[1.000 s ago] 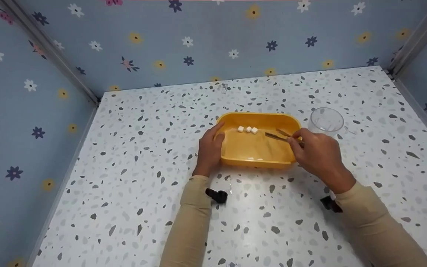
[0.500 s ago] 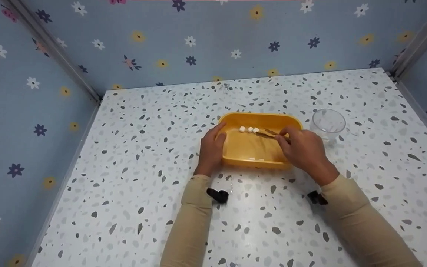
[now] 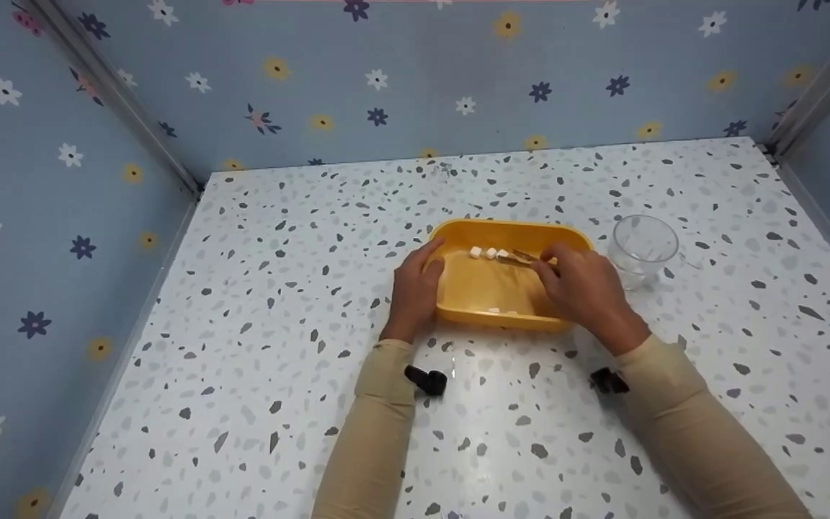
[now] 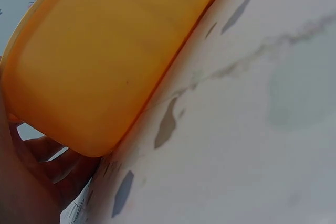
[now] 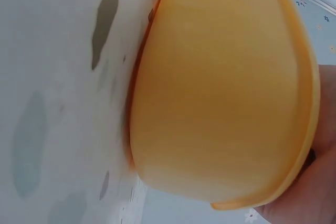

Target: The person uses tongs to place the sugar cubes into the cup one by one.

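Tweezers [image 3: 516,262] — pinched in right grip [image 3: 589,285] — have neared white cubes [image 3: 491,254]; left grip [image 3: 413,292] holds tray [image 3: 476,287].

One yellow tray [image 3: 469,288] counted on one speckled table [image 3: 271,288]. Three white cubes [image 3: 491,254] counted inside, toward far side. Two more white bits [image 3: 493,311] seen toward near side, mostly hidden; shape cannot be told. One pair of tongs [image 3: 512,260] counted. One clear cup [image 3: 643,251] counted, to right. Two hands counted: left hand [image 3: 415,292], right hand [image 3: 589,292]. Two tan sleeves [image 3: 372,440], two black wrist pieces [image 3: 429,381] and three flowered walls [image 3: 429,72] counted.
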Available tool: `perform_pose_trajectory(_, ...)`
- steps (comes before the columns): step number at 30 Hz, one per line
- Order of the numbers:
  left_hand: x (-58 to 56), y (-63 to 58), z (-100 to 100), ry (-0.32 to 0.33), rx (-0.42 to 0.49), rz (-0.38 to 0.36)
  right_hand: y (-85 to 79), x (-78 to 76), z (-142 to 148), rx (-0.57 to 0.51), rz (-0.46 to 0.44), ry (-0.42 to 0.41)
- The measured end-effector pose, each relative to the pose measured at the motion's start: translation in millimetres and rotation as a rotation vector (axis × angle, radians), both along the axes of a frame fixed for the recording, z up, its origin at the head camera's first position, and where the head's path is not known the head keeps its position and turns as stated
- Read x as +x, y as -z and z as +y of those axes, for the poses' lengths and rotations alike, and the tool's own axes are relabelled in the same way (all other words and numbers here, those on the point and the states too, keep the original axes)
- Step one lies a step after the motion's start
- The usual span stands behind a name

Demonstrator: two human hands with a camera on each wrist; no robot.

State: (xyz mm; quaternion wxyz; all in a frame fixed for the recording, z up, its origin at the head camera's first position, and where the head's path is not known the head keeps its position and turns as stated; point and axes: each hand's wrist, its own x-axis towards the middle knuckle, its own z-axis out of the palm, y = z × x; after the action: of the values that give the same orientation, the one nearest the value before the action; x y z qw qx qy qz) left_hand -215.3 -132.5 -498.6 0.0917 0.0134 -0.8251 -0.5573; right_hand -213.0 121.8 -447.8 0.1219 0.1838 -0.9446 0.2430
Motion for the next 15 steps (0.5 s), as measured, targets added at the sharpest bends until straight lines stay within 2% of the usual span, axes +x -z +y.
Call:
perform_pose_trajectory(7,-0.1,-0.5,1.2,0.009,0.016,-0.003,1.0,-2.6,-1.6,0.016,-0.104,0.016)
perform_pose_trajectory(15,0.1,-0.5,-0.1,0.006,0.008,-0.009,1.6,-2.1,-5.1,0.085,-0.128,0.023)
